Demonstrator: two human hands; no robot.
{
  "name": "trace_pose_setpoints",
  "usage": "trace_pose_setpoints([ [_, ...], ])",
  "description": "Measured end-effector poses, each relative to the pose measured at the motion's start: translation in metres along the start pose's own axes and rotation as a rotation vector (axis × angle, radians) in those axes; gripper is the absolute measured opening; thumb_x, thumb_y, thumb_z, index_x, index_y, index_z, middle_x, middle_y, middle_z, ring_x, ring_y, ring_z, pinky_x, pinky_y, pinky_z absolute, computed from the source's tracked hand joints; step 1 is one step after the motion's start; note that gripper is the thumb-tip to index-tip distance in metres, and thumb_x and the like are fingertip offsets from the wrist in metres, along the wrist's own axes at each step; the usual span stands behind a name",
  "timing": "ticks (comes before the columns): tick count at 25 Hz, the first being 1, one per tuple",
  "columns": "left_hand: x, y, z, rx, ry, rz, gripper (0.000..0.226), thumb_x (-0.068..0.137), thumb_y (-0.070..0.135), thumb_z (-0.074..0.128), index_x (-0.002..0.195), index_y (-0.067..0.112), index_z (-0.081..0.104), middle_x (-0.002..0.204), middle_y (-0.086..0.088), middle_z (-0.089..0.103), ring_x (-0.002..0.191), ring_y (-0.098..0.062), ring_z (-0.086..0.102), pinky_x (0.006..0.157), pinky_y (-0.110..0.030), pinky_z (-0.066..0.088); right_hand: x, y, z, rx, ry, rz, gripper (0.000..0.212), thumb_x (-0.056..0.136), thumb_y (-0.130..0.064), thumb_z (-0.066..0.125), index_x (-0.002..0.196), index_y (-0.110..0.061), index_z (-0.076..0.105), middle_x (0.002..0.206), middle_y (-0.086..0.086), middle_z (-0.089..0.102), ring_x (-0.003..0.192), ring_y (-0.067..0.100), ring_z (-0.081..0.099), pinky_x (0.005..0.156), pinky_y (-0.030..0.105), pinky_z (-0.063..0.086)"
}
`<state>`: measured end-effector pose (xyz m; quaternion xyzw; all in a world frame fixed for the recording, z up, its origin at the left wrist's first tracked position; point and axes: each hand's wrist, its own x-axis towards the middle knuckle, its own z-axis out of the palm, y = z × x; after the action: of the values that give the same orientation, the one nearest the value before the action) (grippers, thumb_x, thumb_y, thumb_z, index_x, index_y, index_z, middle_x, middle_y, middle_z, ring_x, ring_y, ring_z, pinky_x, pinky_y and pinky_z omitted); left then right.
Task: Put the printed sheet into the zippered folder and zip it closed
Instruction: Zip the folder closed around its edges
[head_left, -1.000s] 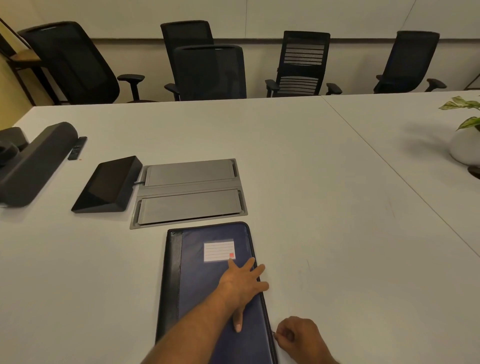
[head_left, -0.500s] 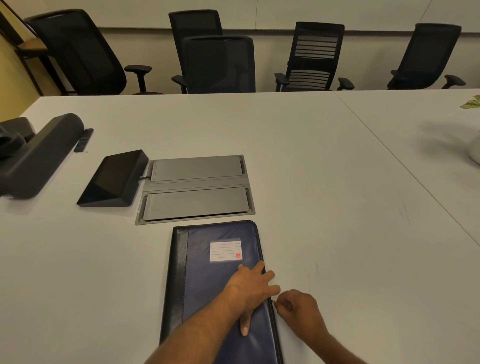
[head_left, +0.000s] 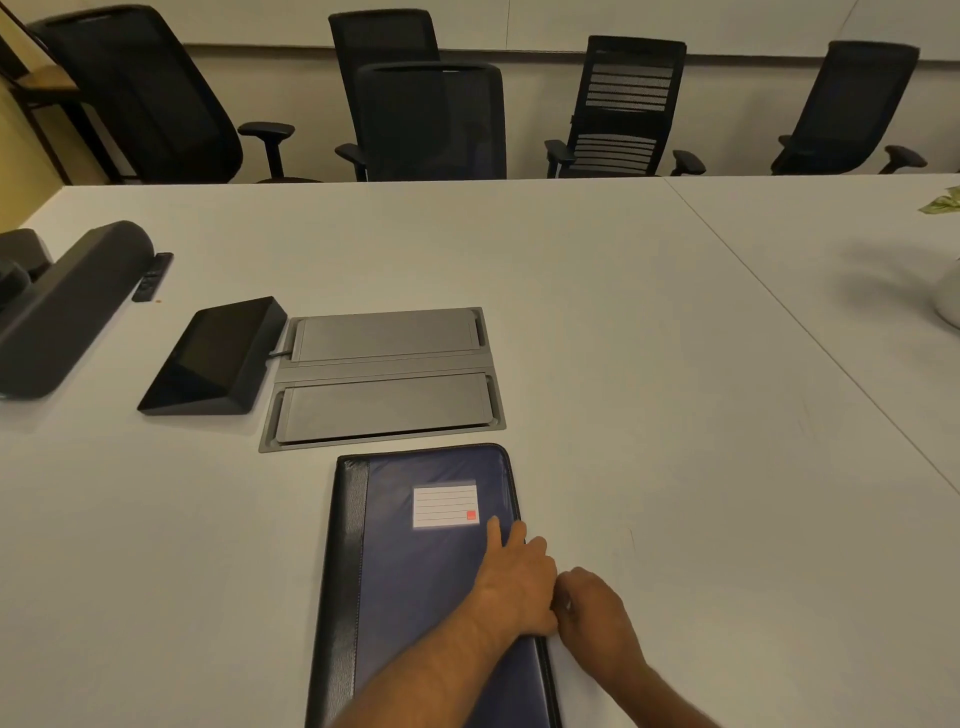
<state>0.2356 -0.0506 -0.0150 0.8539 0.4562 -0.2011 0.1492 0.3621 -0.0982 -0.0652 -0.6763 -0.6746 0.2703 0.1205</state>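
A dark blue zippered folder (head_left: 415, 571) with a black spine and a white label lies closed on the white table (head_left: 649, 389), near the front edge. My left hand (head_left: 511, 577) presses flat on the folder's cover near its right edge, fingers spread. My right hand (head_left: 592, 608) sits against the folder's right edge, fingers pinched together at the zipper; the pull itself is hidden by the fingers. The printed sheet is not visible.
A grey cable hatch (head_left: 384, 376) is set into the table just beyond the folder. A black wedge-shaped touch panel (head_left: 213, 358) stands to its left, with a long black speaker bar (head_left: 67, 306) and a remote (head_left: 152, 276) further left. Black office chairs (head_left: 431, 119) line the far side.
My right hand has slid forward along the folder's right edge, away from me. My left hand has stayed pressed on the cover. The view has shifted slightly.
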Motion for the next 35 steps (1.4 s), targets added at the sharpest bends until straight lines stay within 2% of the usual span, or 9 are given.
trace_pose_setpoints([
  [4,0.009,0.016,0.002,0.049,-0.001,-0.092,0.039,0.090,0.037,0.062,0.121,0.014,0.061,0.130,-0.012,0.053,0.141,-0.038,0.022,0.113,-0.068,0.001,-0.007,-0.002,-0.006,0.037,0.043,0.114,0.043,0.088,-0.019,0.059,0.059,-0.041,0.036,0.058,-0.020,0.046,0.055,0.002,0.048,0.054,0.008,0.033],
  [7,0.017,0.019,0.007,0.070,0.010,-0.090,0.032,0.092,0.032,0.060,0.117,0.012,0.062,0.122,-0.012,0.060,0.139,-0.036,0.025,0.114,-0.065,0.002,-0.013,-0.004,-0.010,0.186,0.009,0.264,0.033,0.080,-0.019,0.064,0.061,-0.042,0.050,0.053,-0.015,0.058,0.053,0.007,0.059,0.053,0.009,0.041],
  [9,0.020,0.018,0.009,0.089,0.011,-0.067,0.029,0.093,0.030,0.059,0.114,0.011,0.062,0.115,-0.012,0.063,0.134,-0.034,0.032,0.115,-0.062,0.006,-0.018,-0.006,-0.006,0.396,-0.067,0.373,0.019,0.073,-0.010,0.065,0.063,-0.025,0.067,0.052,0.000,0.067,0.050,0.015,0.064,0.049,0.019,0.051],
  [11,0.022,0.016,0.008,0.108,0.021,-0.036,0.029,0.093,0.031,0.059,0.112,0.010,0.061,0.112,-0.012,0.064,0.125,-0.032,0.042,0.114,-0.059,0.013,-0.021,-0.009,-0.002,0.600,-0.156,0.439,0.005,0.070,-0.005,0.068,0.070,-0.008,0.073,0.058,0.012,0.071,0.051,0.023,0.066,0.048,0.031,0.056],
  [15,0.026,0.009,0.005,0.112,0.057,-0.005,0.025,0.091,0.026,0.062,0.109,0.009,0.060,0.109,-0.012,0.064,0.114,-0.030,0.050,0.111,-0.056,0.021,-0.022,-0.005,0.002,0.734,-0.173,0.412,0.009,0.066,-0.005,0.078,0.067,-0.004,0.069,0.057,0.011,0.068,0.050,0.021,0.062,0.047,0.028,0.051],
  [20,0.035,-0.002,-0.005,0.097,0.080,-0.005,0.024,0.089,0.021,0.062,0.110,0.010,0.059,0.109,-0.012,0.064,0.114,-0.030,0.049,0.109,-0.053,0.024,-0.020,-0.003,-0.001,0.733,-0.187,0.359,0.006,0.070,0.003,0.075,0.070,-0.001,0.069,0.056,0.009,0.066,0.052,0.019,0.061,0.048,0.027,0.050],
  [23,0.044,-0.016,-0.016,0.067,0.110,-0.034,0.020,0.086,0.013,0.059,0.106,0.009,0.060,0.106,-0.012,0.063,0.113,-0.029,0.048,0.106,-0.050,0.028,-0.020,-0.004,-0.002,0.754,-0.183,0.356,0.013,0.069,0.002,0.076,0.064,-0.007,0.070,0.053,0.007,0.065,0.051,0.016,0.059,0.049,0.026,0.048],
  [28,0.068,-0.039,-0.030,0.049,0.155,-0.097,0.021,0.086,0.008,0.055,0.106,0.009,0.061,0.111,-0.013,0.062,0.117,-0.028,0.045,0.111,-0.050,0.025,-0.018,-0.004,-0.003,0.746,-0.193,0.375,0.009,0.066,-0.007,0.078,0.065,-0.004,0.070,0.054,0.006,0.065,0.054,0.015,0.062,0.054,0.022,0.048],
  [35,0.098,-0.070,-0.044,0.035,0.209,-0.117,0.022,0.089,0.008,0.050,0.109,0.010,0.060,0.110,-0.009,0.063,0.116,-0.028,0.046,0.110,-0.045,0.029,-0.014,0.000,-0.001,0.701,-0.239,0.408,0.019,0.063,-0.018,0.079,0.069,-0.003,0.069,0.056,0.002,0.065,0.061,0.012,0.064,0.061,0.016,0.048],
])
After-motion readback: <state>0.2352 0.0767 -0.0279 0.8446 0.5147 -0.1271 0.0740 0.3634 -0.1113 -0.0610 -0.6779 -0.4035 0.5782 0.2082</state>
